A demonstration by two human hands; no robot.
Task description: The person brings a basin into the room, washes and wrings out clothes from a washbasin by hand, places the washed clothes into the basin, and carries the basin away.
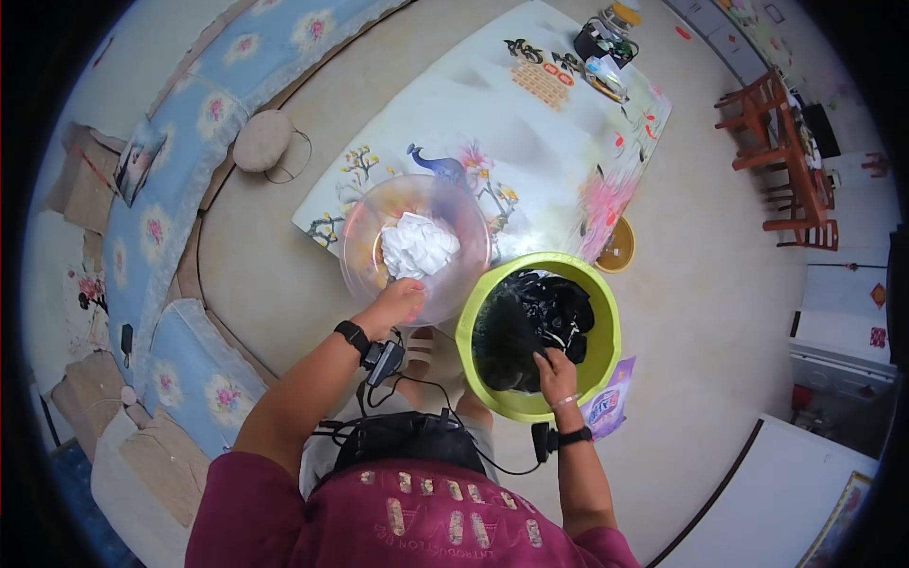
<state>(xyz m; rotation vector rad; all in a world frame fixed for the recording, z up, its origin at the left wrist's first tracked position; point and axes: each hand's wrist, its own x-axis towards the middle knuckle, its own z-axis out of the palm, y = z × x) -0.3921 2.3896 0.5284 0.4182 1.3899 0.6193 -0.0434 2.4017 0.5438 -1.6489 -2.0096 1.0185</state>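
A clear plastic basin [473, 213] with a crumpled white cloth [419, 244] inside overlaps the near edge of the low table. My left hand [402, 301] reaches over the basin's near side, its closed fingers at the lower edge of the white cloth; their tips are partly hidden. To the right stands a yellow-green tub [606, 331] holding dark wet-looking clothes [559, 308]. My right hand [557, 377] is inside the tub's near side, fingers closed on a dark cloth [507, 336], which looks blurred.
A floral-covered table [417, 114] lies ahead, with a black basket [606, 43] at its far end. Beside the tub are a purple packet [611, 402] and a yellow bin [620, 246]. A blue floral sofa [194, 114] and round stool [263, 140] stand left.
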